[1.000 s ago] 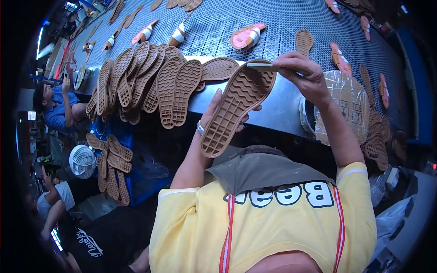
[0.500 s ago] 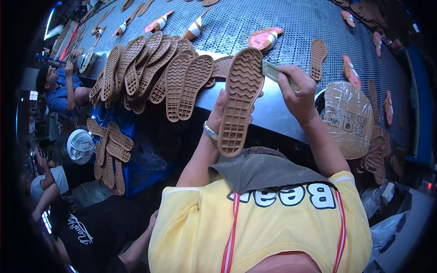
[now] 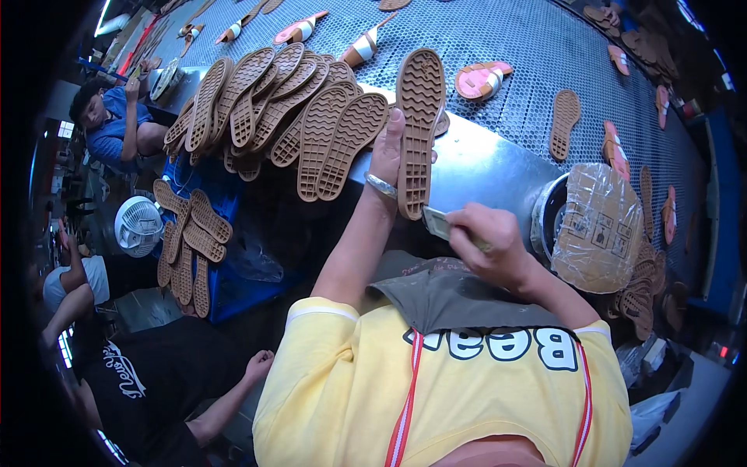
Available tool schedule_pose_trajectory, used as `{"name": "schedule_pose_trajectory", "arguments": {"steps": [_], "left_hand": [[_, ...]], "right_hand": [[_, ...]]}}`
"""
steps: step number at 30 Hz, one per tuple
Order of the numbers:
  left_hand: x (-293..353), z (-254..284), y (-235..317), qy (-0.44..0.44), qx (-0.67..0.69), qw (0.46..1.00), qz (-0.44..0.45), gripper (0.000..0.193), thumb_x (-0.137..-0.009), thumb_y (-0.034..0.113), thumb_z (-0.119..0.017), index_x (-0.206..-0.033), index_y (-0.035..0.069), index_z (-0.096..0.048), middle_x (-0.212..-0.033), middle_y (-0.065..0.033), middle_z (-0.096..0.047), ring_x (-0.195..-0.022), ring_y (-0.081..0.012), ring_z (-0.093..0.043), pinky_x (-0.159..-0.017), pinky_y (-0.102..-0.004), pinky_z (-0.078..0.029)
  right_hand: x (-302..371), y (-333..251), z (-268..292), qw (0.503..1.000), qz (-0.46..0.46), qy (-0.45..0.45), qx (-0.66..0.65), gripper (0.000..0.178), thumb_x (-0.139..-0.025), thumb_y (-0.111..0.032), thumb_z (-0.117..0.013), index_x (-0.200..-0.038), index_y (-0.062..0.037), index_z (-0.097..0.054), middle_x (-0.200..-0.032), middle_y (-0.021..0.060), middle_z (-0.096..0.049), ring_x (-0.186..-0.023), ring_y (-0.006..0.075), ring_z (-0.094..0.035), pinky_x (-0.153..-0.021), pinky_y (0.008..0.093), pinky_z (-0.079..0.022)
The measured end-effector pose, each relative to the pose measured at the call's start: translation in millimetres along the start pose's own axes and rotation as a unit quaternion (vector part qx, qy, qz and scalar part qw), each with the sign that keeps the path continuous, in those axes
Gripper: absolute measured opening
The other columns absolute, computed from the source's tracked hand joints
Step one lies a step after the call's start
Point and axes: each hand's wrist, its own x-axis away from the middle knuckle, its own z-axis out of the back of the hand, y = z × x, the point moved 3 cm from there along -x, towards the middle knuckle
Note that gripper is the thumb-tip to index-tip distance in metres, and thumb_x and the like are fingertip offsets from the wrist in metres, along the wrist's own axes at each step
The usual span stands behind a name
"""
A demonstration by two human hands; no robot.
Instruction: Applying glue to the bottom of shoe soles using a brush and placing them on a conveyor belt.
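My left hand (image 3: 387,153) is raised and grips a brown rubber shoe sole (image 3: 421,109) by its edge, tread side facing me and standing nearly upright. A metal bracelet sits on that wrist. My right hand (image 3: 489,243) is closed on a small flat brush (image 3: 436,222) whose tip touches the lower end of the sole. Both hands are over the metal ledge (image 3: 486,167) in front of the conveyor.
A heap of brown soles (image 3: 288,109) lies on the ledge at left. The grey mesh conveyor (image 3: 506,31) carries single soles and sandal parts. A round tub with a plastic-wrapped cover (image 3: 601,226) stands at right. Soles (image 3: 191,241) hang over a blue bin below; other people sit at left.
The sole has swung more upright and shifted left and up. My right hand with the brush came down from the sole's upper end to its lower end.
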Motion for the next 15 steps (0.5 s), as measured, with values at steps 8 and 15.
{"name": "schedule_pose_trajectory", "arguments": {"steps": [8, 15], "left_hand": [[18, -5, 1, -0.021, 0.014, 0.998, 0.06, 0.066, -0.086, 0.058, -0.04, -0.118, 0.001, -0.045, -0.082, -0.0081, -0.057, -0.067, -0.0155, -0.056, -0.057, -0.0261, -0.05], [39, -30, -10, -0.182, 0.092, 0.973, 0.107, 0.077, -0.081, 0.056, -0.051, -0.135, 0.007, -0.026, -0.119, -0.0246, -0.047, -0.072, -0.0147, -0.057, -0.06, -0.0248, -0.051]], "right_hand": [[-31, 36, 36, 0.954, -0.073, -0.117, -0.266, 0.013, -0.078, 0.001, -0.061, -0.091, 0.002, -0.063, -0.076, 0.0056, -0.059, -0.07, 0.0107, -0.054, -0.062, 0.0235, -0.042], [-73, 100, 66, 0.95, -0.081, 0.09, -0.287, 0.016, -0.08, -0.003, -0.062, -0.096, -0.0026, -0.065, -0.085, 0.0026, -0.062, -0.078, 0.0096, -0.056, -0.067, 0.0248, -0.046]]}}
